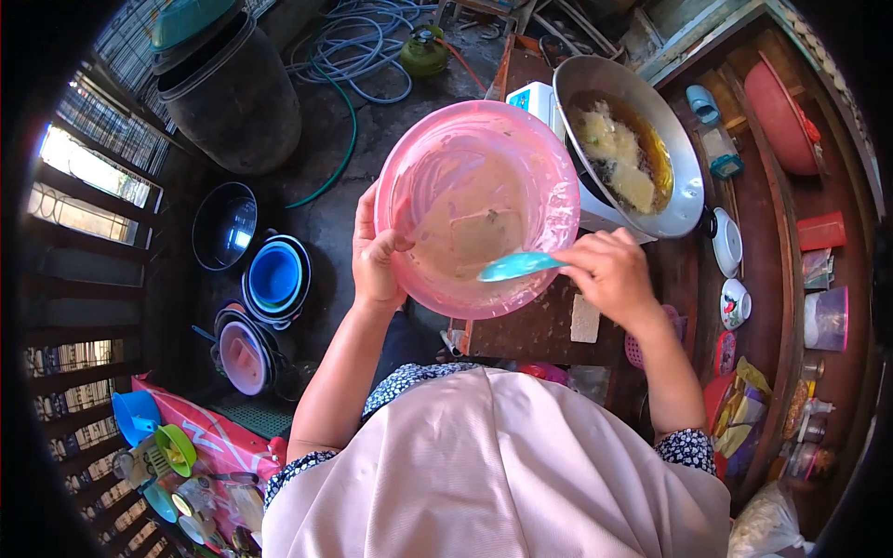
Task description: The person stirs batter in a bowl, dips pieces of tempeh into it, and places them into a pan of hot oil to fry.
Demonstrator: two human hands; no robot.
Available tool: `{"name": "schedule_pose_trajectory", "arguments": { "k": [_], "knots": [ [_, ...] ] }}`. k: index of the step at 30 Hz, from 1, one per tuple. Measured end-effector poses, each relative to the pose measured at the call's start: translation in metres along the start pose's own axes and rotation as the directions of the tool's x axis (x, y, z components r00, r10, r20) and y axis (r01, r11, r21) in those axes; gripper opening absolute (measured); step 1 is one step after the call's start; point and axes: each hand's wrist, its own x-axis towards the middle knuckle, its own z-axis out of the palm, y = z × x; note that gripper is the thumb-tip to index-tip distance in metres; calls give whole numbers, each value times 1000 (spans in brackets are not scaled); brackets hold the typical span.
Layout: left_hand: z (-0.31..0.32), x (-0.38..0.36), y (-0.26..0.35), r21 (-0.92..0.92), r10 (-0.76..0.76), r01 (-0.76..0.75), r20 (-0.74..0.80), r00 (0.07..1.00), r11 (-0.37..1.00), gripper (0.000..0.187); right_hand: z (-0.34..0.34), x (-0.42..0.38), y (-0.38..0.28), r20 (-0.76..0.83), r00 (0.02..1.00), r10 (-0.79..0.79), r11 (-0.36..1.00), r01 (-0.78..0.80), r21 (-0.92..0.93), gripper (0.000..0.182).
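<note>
My left hand (377, 256) grips the left rim of a pink plastic basin (555, 186), thumb over the inside edge. The basin is tilted toward me, its wall smeared with pale batter (446, 219). A flat squarish slice (488, 234) coated in batter lies in the bottom. In my right hand (609, 274) is a turquoise plastic spoon (521, 266), its bowl inside the basin near the front wall. Right behind the basin, a large wok (684, 200) holds oil with battered pieces (619, 158) frying in it.
The wok sits on a white stove (538, 100) at the right. A wooden table (521, 339) with a pale flat piece (585, 319) stands below the basin. Stacked tubs (274, 272), a dark barrel (237, 102) and a coiled hose (358, 46) are on the floor. Shelves (763, 251) line the right.
</note>
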Motion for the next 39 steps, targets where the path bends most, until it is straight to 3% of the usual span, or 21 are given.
{"name": "schedule_pose_trajectory", "arguments": {
  "k": [1, 6, 8, 10, 12, 14, 17, 18, 20, 24, 34, 39],
  "knots": [
    [1, -1, -1, -21, -3, 4, 12, 1000, 1000, 72, 14, 0, -2, -32, 999, -21, 997, 18, -81, 19],
    [-1, -3, 1, -2, -11, 11, 37, 999, 1000, 72, 10, 9, -2, -80, 997, -12, 1000, 10, -21, 18],
    [-1, -4, 2, 89, -41, 34, 76, 996, 995, 72, 2, 13, 6, -216, 975, 57, 969, -106, -223, 19],
    [-6, -6, -7, 127, -31, 20, 90, 995, 992, 71, 4, 13, 14, -235, 970, 57, 953, -123, -275, 18],
    [-8, -9, -9, 166, -22, 5, 102, 995, 986, 71, 17, 11, 22, -156, 987, 44, 956, -87, -279, 14],
    [-9, -15, -7, 91, -117, 109, 78, 990, 990, 70, 33, 3, 23, -140, 988, 72, 969, -103, -223, 11],
    [-23, -21, -12, 102, -152, 147, 44, 987, 984, 70, 48, -9, 20, 81, 978, 191, 980, -185, -71, 13],
    [-27, -24, -14, 105, -156, 151, 38, 987, 983, 70, 54, -11, 19, 87, 978, 191, 980, -186, -65, 13],
    [-34, -27, -18, 101, -184, 181, 16, 983, 978, 69, 64, -15, 17, 279, 920, 275, 945, -313, 101, 14],
    [-36, -29, -24, 142, -191, 190, -8, 982, 971, 70, 75, -16, 7, 492, 805, 332, 872, -461, 166, 20],
    [-27, -36, -32, 178, -182, 189, -55, 982, 966, 68, 88, -22, -16, 532, 744, 405, 761, -597, 255, 24],
    [-25, -38, -37, 212, -144, 149, -42, 989, 966, 70, 110, -30, -6, 617, 714, 330, 649, -646, 402, 25]
  ]
}}
